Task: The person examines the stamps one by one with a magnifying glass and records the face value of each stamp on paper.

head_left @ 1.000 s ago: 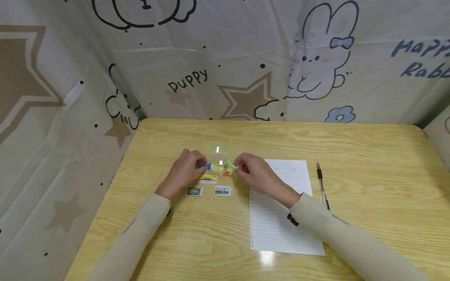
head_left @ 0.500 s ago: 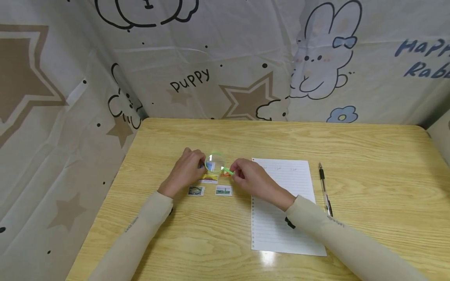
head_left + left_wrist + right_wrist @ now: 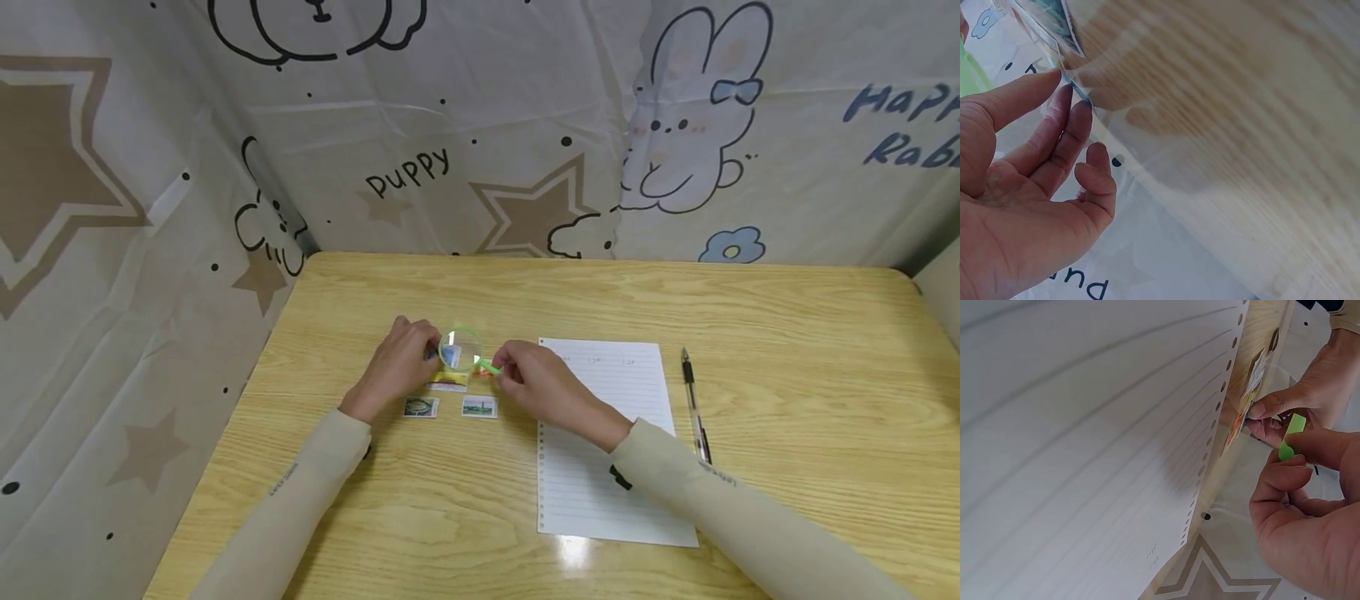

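In the head view my right hand [image 3: 551, 387] pinches the green handle of a magnifying glass [image 3: 461, 350], and its round lens hovers over a blue stamp [image 3: 452, 357]. My left hand [image 3: 396, 364] holds that stamp's left side between thumb and fingertips, close to the tabletop. Nearer me lies a yellow stamp [image 3: 447, 382]. A red-orange stamp [image 3: 485, 373] sits partly behind the handle. Two more make a front row: a dark round-patterned stamp [image 3: 421, 407] and a pale green stamp [image 3: 479, 407]. The right wrist view shows the green handle [image 3: 1295, 428] between thumb and curled fingers.
A lined sheet of paper [image 3: 600, 492] with faint writing near its top lies under my right forearm. To its right is a black-capped clear pen [image 3: 695, 406]. The wooden table [image 3: 420, 517] meets a printed cloth [image 3: 525, 100] at its back and left.
The magnifying glass has come left and toward me, from behind the stamps to over the blue stamp, then stayed nearly still. My left hand has kept its place at the stamp.
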Tool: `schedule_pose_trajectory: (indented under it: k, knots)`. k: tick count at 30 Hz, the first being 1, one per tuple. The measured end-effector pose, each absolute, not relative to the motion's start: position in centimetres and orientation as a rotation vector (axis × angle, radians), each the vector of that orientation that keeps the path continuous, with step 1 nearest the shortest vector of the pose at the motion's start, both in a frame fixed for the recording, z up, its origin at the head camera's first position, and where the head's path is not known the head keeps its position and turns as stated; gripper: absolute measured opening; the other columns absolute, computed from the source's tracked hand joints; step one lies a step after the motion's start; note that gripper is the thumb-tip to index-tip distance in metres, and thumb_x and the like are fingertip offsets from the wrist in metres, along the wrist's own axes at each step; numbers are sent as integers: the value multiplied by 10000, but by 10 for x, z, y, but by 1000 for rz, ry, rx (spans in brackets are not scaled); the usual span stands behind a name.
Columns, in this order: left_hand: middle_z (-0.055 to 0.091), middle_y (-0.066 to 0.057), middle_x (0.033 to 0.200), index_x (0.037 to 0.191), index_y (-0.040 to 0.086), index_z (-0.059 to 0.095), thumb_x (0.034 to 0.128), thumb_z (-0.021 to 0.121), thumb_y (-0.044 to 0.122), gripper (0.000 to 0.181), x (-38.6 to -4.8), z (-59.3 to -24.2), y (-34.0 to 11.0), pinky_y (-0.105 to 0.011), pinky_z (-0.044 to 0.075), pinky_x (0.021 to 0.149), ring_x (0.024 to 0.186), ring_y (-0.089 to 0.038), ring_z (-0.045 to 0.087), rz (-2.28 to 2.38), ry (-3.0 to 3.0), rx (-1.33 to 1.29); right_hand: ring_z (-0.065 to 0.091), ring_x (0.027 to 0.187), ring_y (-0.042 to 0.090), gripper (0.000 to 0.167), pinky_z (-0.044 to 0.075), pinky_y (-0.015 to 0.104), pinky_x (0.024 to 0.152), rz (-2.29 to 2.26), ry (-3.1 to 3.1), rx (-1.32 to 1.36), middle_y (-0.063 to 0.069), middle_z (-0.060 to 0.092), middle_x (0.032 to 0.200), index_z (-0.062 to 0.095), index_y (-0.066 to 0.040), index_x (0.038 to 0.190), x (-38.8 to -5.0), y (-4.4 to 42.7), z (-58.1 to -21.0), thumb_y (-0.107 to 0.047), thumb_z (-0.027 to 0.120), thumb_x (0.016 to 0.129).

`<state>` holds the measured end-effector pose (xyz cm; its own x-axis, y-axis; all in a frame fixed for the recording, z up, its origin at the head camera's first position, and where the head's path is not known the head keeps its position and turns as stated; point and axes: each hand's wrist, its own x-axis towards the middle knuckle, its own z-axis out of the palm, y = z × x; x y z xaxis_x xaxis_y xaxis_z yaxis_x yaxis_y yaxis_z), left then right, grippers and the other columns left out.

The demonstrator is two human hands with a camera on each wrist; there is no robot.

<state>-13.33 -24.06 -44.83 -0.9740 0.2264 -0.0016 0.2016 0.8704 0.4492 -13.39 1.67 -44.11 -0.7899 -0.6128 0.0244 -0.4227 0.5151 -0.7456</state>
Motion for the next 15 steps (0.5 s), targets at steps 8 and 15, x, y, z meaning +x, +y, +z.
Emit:
schedule_pose_trajectory:
  k: [8, 15]
  knots:
    - [712, -76, 1038, 974, 46, 781, 998, 808, 86, 54, -130, -450, -241, -418, 463, 828, 969, -287, 494, 765, 2967, 314, 551, 756, 156, 134, 474, 316, 666, -1179, 2532, -782, 20, 630, 884, 697, -10, 1146, -132, 25, -438, -22, 697, 1013]
    - [702, -74, 1047, 990, 47, 776, 1004, 809, 98, 63, -129, -448, -239, -417, 464, 815, 983, -284, 479, 777, 2955, 306, 560, 747, 151, 138, 466, 291, 643, -1242, 2572, -719, 23, 638, 878, 689, -8, 1141, -134, 41, -434, -39, 680, 1007]
